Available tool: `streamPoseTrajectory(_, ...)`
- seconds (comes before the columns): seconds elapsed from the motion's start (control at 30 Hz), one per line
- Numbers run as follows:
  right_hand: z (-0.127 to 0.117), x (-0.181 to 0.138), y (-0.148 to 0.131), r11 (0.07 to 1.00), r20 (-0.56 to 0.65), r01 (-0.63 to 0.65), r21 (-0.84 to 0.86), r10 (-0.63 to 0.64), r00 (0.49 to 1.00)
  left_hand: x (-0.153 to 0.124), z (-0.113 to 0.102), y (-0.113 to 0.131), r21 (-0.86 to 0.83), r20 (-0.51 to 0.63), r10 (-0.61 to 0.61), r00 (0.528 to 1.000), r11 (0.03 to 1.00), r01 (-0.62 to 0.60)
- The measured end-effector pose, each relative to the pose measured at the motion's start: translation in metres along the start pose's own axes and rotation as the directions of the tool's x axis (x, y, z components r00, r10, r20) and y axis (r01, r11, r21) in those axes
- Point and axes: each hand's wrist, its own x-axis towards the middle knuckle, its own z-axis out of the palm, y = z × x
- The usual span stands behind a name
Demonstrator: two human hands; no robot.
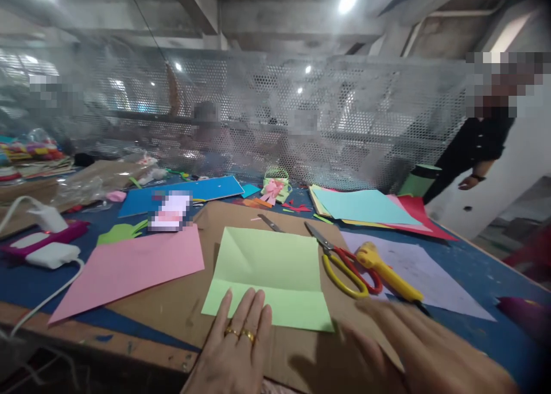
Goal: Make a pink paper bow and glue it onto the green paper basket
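Observation:
A light green sheet of paper (271, 256) with a crease across it lies on brown cardboard (172, 308) in front of me. My left hand (239, 342) rests flat, its fingertips on the sheet's near edge and two rings on its fingers. To the right, my right hand (426, 348) hovers low over the cardboard, blurred by motion, with its fingers stretched out and nothing visible in them. Beyond it lie scissors (348, 268) with one yellow and one red handle, and a yellow glue gun (387, 273).
Pink paper (138, 268) and a phone (171, 210) lie to the left, near a power strip (43, 242) with white chargers. A stack of coloured paper (365, 205) sits at the back right. Behind stands a perforated metal screen (275, 113). A person (477, 141) stands at right.

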Motion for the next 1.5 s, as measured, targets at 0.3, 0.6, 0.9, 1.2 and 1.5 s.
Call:
streamPoseTrajectory(0.3,0.059,0.115,0.016,0.972,0.241,-0.020,0.235,-0.038,0.970,0.000,0.005,-0.002,-0.045,0.031,0.009,0.999,0.999,-0.007)
streamPoseTrajectory(0.6,0.073,0.099,0.013,0.984,0.297,0.004,0.177,-0.057,0.953,0.016,0.010,-0.035,-0.404,0.094,0.138,0.986,0.910,-0.089)
streamPoseTrajectory(0.9,0.049,0.072,-0.007,0.927,0.201,0.155,0.342,-0.234,0.951,0.040,-0.049,-0.064,-0.548,0.348,0.158,0.924,0.834,0.064)
streamPoseTrajectory(1.2,0.063,0.060,-0.005,0.889,0.187,0.161,0.429,-0.262,0.947,0.035,-0.042,-0.086,-0.556,0.320,0.128,0.939,0.828,0.076)
streamPoseTrajectory(1.5,0.069,0.056,-0.012,0.892,0.146,0.235,0.386,-0.310,0.939,0.041,-0.041,-0.083,-0.444,0.227,0.182,0.957,0.894,-0.065)
